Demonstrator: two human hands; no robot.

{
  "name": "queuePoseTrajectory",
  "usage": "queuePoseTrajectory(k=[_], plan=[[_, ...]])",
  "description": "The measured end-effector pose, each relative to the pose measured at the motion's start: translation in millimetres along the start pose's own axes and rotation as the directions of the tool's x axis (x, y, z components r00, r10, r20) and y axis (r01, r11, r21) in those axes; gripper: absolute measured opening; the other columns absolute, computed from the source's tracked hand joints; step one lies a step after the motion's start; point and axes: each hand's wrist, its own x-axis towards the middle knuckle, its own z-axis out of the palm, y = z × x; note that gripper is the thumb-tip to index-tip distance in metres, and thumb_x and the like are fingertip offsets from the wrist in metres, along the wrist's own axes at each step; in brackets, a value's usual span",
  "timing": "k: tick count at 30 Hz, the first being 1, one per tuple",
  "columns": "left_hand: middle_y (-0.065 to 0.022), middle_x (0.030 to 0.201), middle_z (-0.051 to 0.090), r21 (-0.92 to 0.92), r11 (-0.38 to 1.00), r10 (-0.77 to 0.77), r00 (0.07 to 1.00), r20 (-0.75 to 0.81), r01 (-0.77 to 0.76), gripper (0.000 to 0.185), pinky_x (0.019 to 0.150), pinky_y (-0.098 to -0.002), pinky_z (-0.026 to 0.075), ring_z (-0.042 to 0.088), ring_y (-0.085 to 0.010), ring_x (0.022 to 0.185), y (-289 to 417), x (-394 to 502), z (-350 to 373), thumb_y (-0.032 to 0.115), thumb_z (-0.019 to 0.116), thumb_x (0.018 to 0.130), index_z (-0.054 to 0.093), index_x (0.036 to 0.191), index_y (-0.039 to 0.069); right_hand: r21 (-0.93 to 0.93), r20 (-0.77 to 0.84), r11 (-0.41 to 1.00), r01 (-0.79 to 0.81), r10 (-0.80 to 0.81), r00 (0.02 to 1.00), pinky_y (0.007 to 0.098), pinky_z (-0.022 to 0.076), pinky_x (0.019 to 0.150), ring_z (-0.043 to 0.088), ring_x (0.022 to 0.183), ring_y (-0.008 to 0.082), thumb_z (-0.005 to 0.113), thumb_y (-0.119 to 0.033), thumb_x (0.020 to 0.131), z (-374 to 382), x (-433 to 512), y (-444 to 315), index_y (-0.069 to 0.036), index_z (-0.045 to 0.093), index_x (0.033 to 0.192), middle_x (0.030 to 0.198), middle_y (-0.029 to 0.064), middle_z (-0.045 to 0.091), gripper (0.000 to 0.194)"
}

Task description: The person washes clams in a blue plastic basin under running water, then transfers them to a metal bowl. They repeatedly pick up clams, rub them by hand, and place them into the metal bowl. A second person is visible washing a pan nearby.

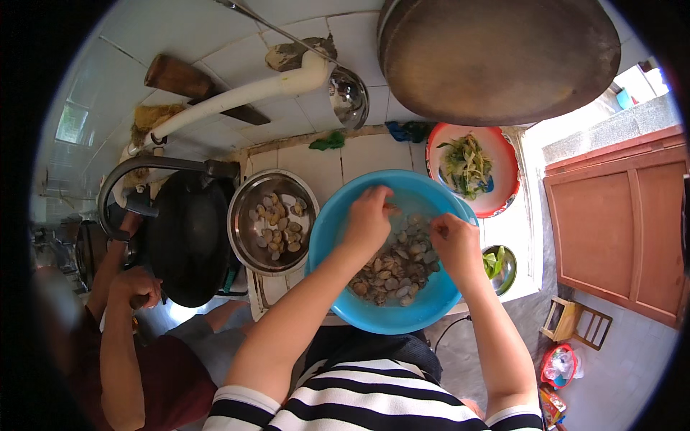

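Observation:
A blue plastic basin [335, 310] stands before me with cloudy water and a heap of clams [396, 269] in it. My left hand [371, 218] is over the basin's far left part, its fingers pinching a small brownish piece that looks like a clam [393, 209]. My right hand [457, 245] hangs over the basin's right side with the fingers curled together; whether it holds something is hidden. Left of the basin, a stainless steel bowl [237, 229] contains several clams [277, 226].
An enamel basin [504, 161] with vegetable scraps [468, 167] and a small metal bowl [506, 283] with green leaves [492, 262] stand right. A ladle [349, 97] and a large wok-like pan [498, 59] hang above. Left are a faucet [156, 161], a black wok [188, 242] and another person's hand [137, 285].

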Motion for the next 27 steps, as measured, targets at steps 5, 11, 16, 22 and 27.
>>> queuePoseTrajectory(k=[5, 11, 16, 22, 27], plan=[[-0.0086, 0.085, 0.064, -0.262, 0.962, 0.057, 0.996, -0.070, -0.073, 0.009, 0.061, -0.0279, 0.052, 0.066, -0.0157, 0.075, 21.7, -4.4, -37.2, -0.005, 0.059, 0.083, 0.061, 0.089, 0.001, 0.071, -0.013, 0.996, 0.046, -0.045, 0.999, 0.0276, 0.0525, 0.070, 0.068, 0.076, 0.0186, 0.061, 0.001, 0.080, -9.6, -5.1, -14.1, 0.004, 0.063, 0.094, 0.082, 0.0143, 0.068, 0.014], [-0.0098, 0.085, 0.068, -0.383, 0.923, -0.064, 0.997, -0.047, 0.041, 0.008, 0.062, -0.0258, 0.056, 0.067, -0.0151, 0.075, 43.4, -10.4, -51.8, 0.002, 0.061, 0.086, 0.063, 0.093, -0.001, 0.269, -0.008, 0.963, -0.007, 0.009, 1.000, 0.0250, 0.0529, 0.071, 0.067, 0.078, 0.0153, 0.061, 0.004, 0.081, -14.2, -12.6, -49.8, 0.004, 0.062, 0.092, 0.083, 0.0100, 0.069, 0.011], [-0.0113, 0.088, 0.068, -0.444, 0.890, -0.152, 0.985, -0.079, 0.102, 0.012, 0.065, -0.0268, 0.056, 0.068, -0.0161, 0.078, 54.2, -20.5, -53.2, 0.000, 0.059, 0.087, 0.064, 0.098, -0.003, 0.338, 0.041, 0.941, -0.005, -0.009, 0.999, 0.0234, 0.0526, 0.068, 0.067, 0.074, 0.0135, 0.061, 0.002, 0.082, -14.3, -16.8, -63.1, 0.004, 0.062, 0.092, 0.079, 0.0069, 0.067, 0.011], [-0.0135, 0.095, 0.068, -0.448, 0.876, -0.241, 0.967, -0.085, 0.179, 0.022, 0.073, -0.0280, 0.055, 0.068, -0.0174, 0.081, 61.8, -28.2, -53.7, -0.005, 0.055, 0.086, 0.062, 0.107, -0.003, 0.400, 0.063, 0.916, -0.017, -0.009, 0.998, 0.0216, 0.0490, 0.060, 0.062, 0.066, 0.0097, 0.063, 0.001, 0.080, -12.7, -20.4, -69.5, 0.002, 0.065, 0.090, 0.076, 0.0053, 0.065, 0.010], [-0.0145, 0.098, 0.067, -0.452, 0.875, -0.224, 0.972, -0.065, 0.171, 0.025, 0.074, -0.0271, 0.055, 0.067, -0.0175, 0.086, 69.2, -35.5, -56.1, -0.008, 0.053, 0.086, 0.062, 0.109, -0.003, 0.259, -0.068, 0.944, 0.206, -0.195, 0.978, 0.0268, 0.0455, 0.054, 0.056, 0.061, 0.0151, 0.066, 0.001, 0.073, -10.1, -20.8, -77.2, -0.006, 0.068, 0.088, 0.071, 0.0063, 0.058, 0.017]])
